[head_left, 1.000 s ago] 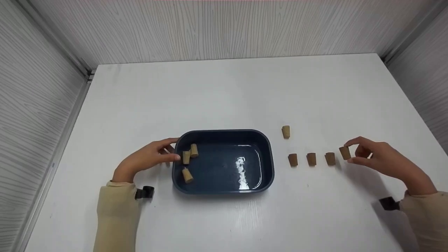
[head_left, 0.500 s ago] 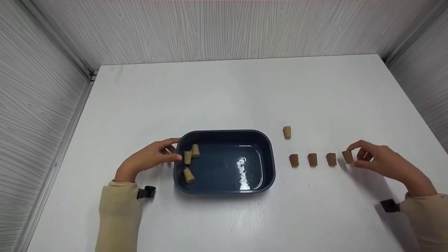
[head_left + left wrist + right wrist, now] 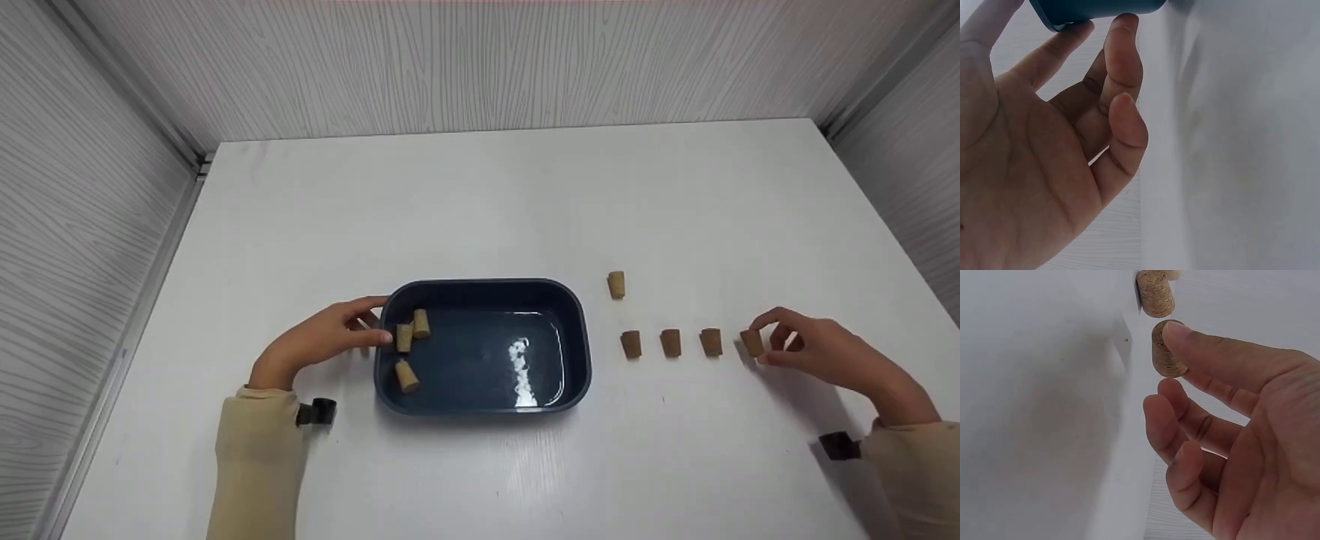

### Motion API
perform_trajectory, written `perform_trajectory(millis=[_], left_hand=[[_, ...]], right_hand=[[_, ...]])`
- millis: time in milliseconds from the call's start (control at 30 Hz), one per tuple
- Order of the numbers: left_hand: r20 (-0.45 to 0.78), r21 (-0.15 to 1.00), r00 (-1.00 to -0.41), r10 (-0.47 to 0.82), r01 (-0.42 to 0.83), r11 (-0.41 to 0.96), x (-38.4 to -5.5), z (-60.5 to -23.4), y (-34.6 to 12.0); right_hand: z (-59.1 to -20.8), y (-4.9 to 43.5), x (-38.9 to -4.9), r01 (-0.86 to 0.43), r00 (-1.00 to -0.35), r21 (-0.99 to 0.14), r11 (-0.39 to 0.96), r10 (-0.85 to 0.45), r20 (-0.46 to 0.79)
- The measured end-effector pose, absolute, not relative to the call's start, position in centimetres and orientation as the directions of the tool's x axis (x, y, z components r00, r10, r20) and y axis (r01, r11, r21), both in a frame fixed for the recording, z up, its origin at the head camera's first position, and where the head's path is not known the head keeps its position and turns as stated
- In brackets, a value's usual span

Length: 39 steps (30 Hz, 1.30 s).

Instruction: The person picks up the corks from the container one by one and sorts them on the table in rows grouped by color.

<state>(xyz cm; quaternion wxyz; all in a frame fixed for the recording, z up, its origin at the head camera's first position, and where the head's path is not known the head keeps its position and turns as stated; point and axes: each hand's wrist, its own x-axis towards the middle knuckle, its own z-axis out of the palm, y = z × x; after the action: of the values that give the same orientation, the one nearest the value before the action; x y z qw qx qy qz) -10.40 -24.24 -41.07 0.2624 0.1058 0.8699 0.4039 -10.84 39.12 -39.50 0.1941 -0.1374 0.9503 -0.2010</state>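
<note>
Between thumb and index finger, my right hand [image 3: 821, 356] pinches a brown cork stopper [image 3: 751, 343] at the right end of a row of similar brown corks [image 3: 670, 343]. In the right wrist view the thumb lies across the pinched cork [image 3: 1165, 354], near a neighbouring cork [image 3: 1156, 293]. My left hand [image 3: 319, 337] grips the left wall of a dark blue tub [image 3: 480, 411], thumb over the rim and fingers outside. The tub's edge [image 3: 1100, 8] shows at the top of the left wrist view. Inside the tub, at its left side, lie three lighter corks [image 3: 405, 376].
One lighter cork [image 3: 616, 285] stands behind the row, right of the tub. The white table [image 3: 480, 202] is bounded by pale wood-grain panels [image 3: 480, 67] at the back and sides. Small black devices [image 3: 319, 412] jut from both sleeves.
My right hand has moved slightly right and toward me, carrying the pinched cork down to the row's level. The left hand keeps its hold on the tub.
</note>
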Motion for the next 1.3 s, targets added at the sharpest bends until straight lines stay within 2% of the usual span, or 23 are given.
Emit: perform_trajectory(millis=[767,1300], left_hand=[[-0.371,0.77,-0.835,0.407,-0.031,0.638,-10.6,-41.2,-24.1],[-0.357,0.761,-0.845,0.398,-0.016,0.648,-10.3,-41.2,-24.2]], right_hand=[[-40.6,39.7,-11.3,-0.144,-0.876,-0.406,0.902,-0.307,-0.372],[-40.5,39.9,-11.2,-0.171,-0.888,-0.439,0.882,-0.331,-0.32]])
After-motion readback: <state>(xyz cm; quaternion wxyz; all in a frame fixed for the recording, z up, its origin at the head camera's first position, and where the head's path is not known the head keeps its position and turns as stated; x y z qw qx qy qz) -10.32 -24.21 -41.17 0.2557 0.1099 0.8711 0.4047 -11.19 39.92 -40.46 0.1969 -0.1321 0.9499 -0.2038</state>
